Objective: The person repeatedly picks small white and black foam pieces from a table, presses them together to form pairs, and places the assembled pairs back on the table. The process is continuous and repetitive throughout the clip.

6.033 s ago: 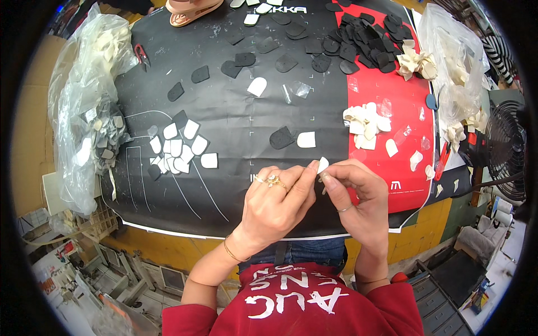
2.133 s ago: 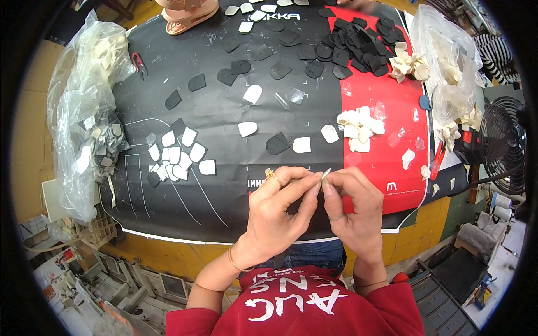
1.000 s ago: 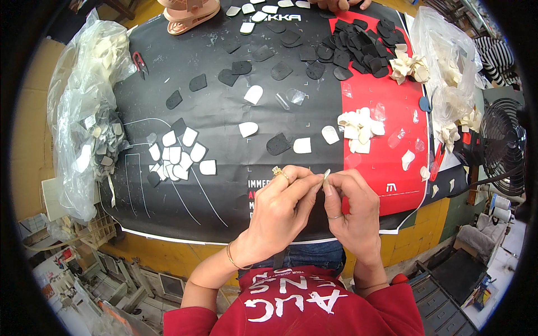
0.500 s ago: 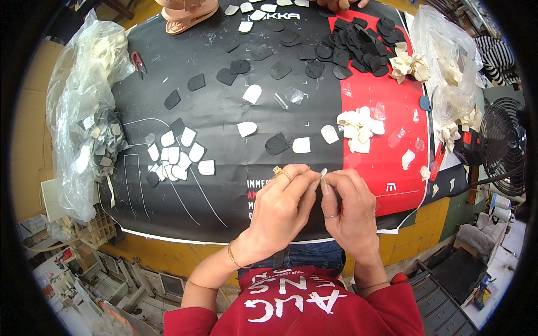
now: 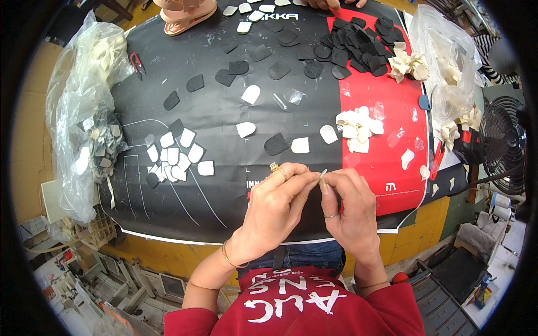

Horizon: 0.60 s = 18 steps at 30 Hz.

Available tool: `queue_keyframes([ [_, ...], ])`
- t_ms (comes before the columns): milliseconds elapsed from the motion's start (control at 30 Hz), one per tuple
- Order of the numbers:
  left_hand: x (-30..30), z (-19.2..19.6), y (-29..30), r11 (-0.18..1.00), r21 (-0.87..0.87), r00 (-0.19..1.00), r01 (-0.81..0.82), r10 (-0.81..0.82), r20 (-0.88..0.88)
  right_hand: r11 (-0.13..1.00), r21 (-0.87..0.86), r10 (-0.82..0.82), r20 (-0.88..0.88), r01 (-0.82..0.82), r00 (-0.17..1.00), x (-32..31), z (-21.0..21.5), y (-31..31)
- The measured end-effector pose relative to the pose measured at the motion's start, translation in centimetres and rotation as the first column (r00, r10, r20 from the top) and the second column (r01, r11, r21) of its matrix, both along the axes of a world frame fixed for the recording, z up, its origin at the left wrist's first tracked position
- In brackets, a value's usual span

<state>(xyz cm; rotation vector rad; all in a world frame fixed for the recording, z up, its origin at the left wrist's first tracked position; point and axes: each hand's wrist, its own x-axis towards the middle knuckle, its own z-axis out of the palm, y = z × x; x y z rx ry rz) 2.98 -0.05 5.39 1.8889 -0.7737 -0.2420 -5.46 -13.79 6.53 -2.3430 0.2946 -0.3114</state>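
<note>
Close to the table's near edge, my left hand (image 5: 278, 203) and my right hand (image 5: 350, 207) meet fingertip to fingertip. Both pinch a small pale piece (image 5: 323, 175), seen nearly edge-on and mostly covered by the fingers. Just beyond them lie a white round-ended pad (image 5: 301, 145), another white pad (image 5: 328, 134) and a black pad (image 5: 276, 144). A heap of cream pieces (image 5: 358, 127) rests on the red part of the table cover. To the left is a cluster of white pads (image 5: 174, 156), some with black ones under or beside them.
Black pads are piled (image 5: 364, 45) at the far right, near another person's hand (image 5: 325, 3). Plastic bags of scraps flank the table: a left bag (image 5: 89, 123) and a right bag (image 5: 448, 61). Red-handled snips (image 5: 137, 64) lie at left. A black fan (image 5: 503, 131) stands at right.
My hands stay pinched on the small pale piece, with only a slight shift of the left fingers and wrist. The pads on the table look unmoved.
</note>
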Motion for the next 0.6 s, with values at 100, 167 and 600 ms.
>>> queue_keyframes([
  [100,-0.1,-0.2,-0.1,1.000,0.025,0.999,-0.004,0.003,0.040,1.000,-0.024,0.005,0.003,-0.005,1.000,0.0,-0.1,-0.1],
  [167,-0.4,-0.3,-0.4,0.999,0.035,0.995,-0.030,0.026,0.098,0.999,-0.042,0.003,0.007,-0.003,1.000,0.0,-0.1,-0.1],
  [600,-1.2,0.1,-0.8,0.997,-0.045,0.992,-0.066,0.061,-0.108,0.982,0.184,-0.036,0.010,0.034,0.999,-0.6,0.1,-0.6],
])
